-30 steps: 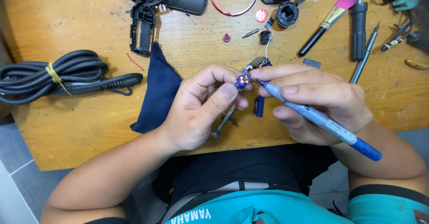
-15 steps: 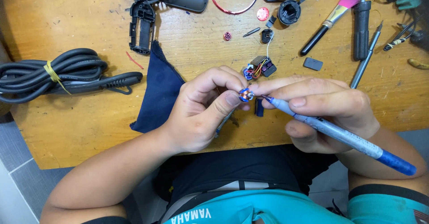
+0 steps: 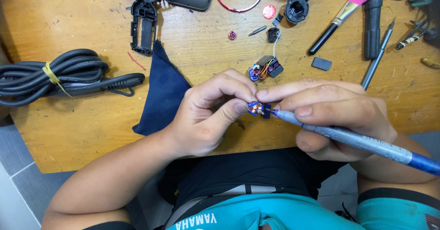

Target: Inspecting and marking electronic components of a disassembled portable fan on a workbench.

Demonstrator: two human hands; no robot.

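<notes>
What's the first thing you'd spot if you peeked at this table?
Two hands meet at the table's near edge: the left hand pinches a tiny copper-wound motor part, and the right hand touches a blue pen-like tool to it. A coiled black cable lies far left.

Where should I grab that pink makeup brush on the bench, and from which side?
Take the pink brush by its black handle, near the lower-left end, coming from above. It lies flat and slanted on the wooden bench; that end has bare wood around it, while the bristle end lies close beside the upright black tool.
</notes>
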